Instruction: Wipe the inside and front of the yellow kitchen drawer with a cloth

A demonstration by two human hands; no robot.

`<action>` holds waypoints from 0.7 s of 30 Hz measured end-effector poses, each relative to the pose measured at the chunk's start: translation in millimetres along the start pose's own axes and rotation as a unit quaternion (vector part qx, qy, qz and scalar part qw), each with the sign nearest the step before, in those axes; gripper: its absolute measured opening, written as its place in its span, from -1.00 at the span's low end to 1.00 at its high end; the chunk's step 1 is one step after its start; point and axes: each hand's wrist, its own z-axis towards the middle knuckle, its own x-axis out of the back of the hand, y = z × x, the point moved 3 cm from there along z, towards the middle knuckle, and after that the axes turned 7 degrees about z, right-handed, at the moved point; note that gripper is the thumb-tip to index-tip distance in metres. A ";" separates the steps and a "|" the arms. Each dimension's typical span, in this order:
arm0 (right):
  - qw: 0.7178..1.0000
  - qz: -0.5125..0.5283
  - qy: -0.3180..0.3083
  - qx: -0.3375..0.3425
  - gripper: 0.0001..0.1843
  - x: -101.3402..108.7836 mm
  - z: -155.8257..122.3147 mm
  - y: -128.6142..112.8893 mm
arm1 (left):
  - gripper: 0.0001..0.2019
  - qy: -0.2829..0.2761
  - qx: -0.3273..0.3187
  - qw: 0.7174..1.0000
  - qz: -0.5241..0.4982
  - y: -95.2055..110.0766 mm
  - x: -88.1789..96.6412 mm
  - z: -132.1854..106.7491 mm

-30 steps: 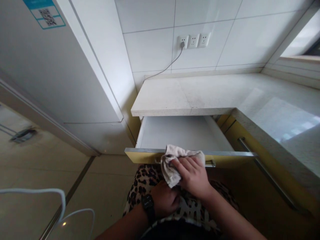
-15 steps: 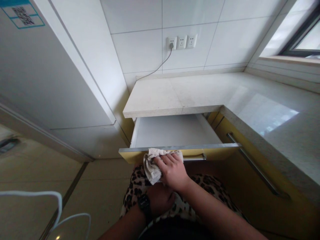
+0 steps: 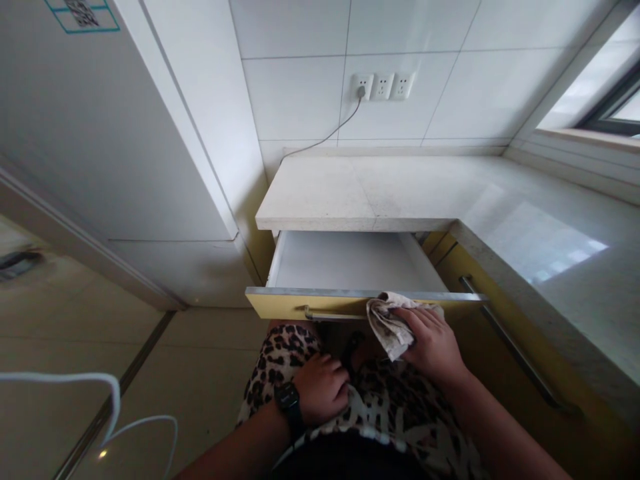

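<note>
My right hand presses a crumpled, stained pale cloth against the yellow front of a pulled-out drawer, toward its right end. The cloth covers the right part of the drawer's metal handle and laps over the top edge. White inside, the drawer holds nothing that I can see. My left hand, with a black watch at the wrist, rests on my lap over leopard-print fabric. Its fingers are curled in, and no object shows in them.
A pale stone countertop overhangs the drawer and turns along the right side. Below it, a yellow cabinet front carries a long metal handle. A tall white cabinet stands left. A grey cord runs from the wall socket; a white cable hangs lower left.
My right hand has moved the cloth rightward along the drawer front, uncovering the handle's left end. My left hand now shows plainly on my lap. The view has shifted slightly.
</note>
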 end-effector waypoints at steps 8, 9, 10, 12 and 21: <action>0.999 -0.023 -0.003 -0.046 -0.52 -4.8 24.0 -32.0 | -0.76 -0.002 0.000 1.000 0.022 1.8 -5.6 3.4; 0.999 -0.016 -0.004 -0.045 -0.52 -7.1 28.5 -38.6 | -0.75 -0.003 0.000 1.000 0.023 1.7 -5.0 3.6; 0.999 -0.009 -0.004 -0.044 -0.53 -10.0 32.9 -44.8 | -0.74 -0.005 -0.001 1.000 0.023 1.6 -4.2 3.6; 0.999 0.006 -0.003 -0.040 -0.54 -17.4 41.1 -56.1 | -0.74 -0.008 -0.001 1.000 0.019 1.6 -1.7 3.4; 0.997 0.057 -0.041 0.008 -0.46 -53.5 76.7 -106.0 | -0.78 -0.005 0.020 1.000 0.009 5.1 11.0 2.2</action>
